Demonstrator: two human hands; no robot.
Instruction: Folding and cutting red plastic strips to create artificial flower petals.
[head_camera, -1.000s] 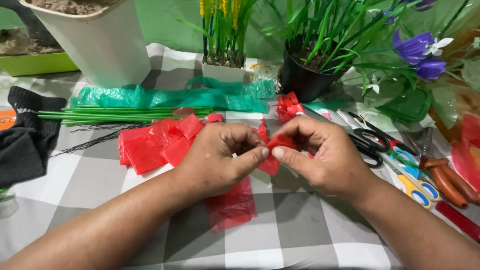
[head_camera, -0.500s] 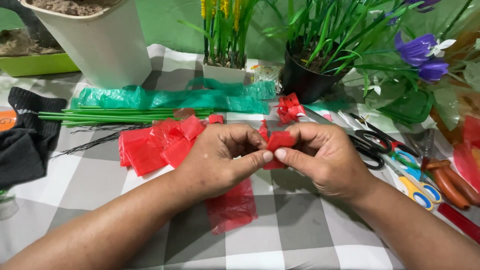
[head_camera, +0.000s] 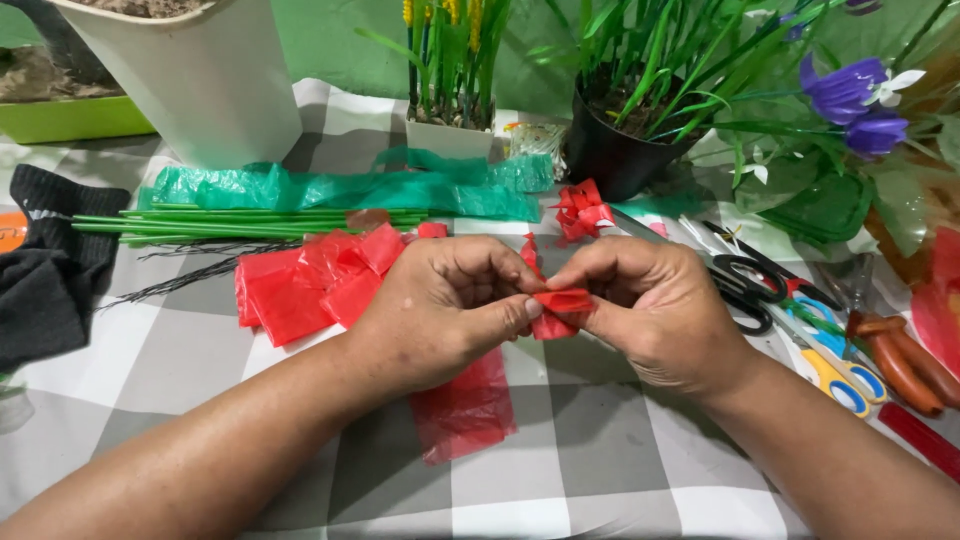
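My left hand (head_camera: 445, 305) and my right hand (head_camera: 650, 300) meet over the middle of the checked tablecloth (head_camera: 600, 450). Between their fingertips they pinch a small folded piece of red plastic (head_camera: 560, 310). Both thumbs press on its top fold. A flat red plastic strip (head_camera: 465, 410) lies under my left wrist. A pile of cut red plastic pieces (head_camera: 300, 280) sits just left of my left hand. A finished small red plastic flower (head_camera: 583, 210) lies beyond my right hand.
Green plastic film (head_camera: 340, 190) and green stems (head_camera: 230, 225) lie at the back left, thin dark wires (head_camera: 190, 270) beside them. A white pot (head_camera: 200, 70), a black pot (head_camera: 615, 155) with green leaves, black scissors (head_camera: 745, 280), yellow-handled scissors (head_camera: 835, 370) and a black cloth (head_camera: 50, 270) surround the hands.
The red piece has been folded flatter between my fingertips, and my hands have shifted slightly. Nothing else on the table has moved.
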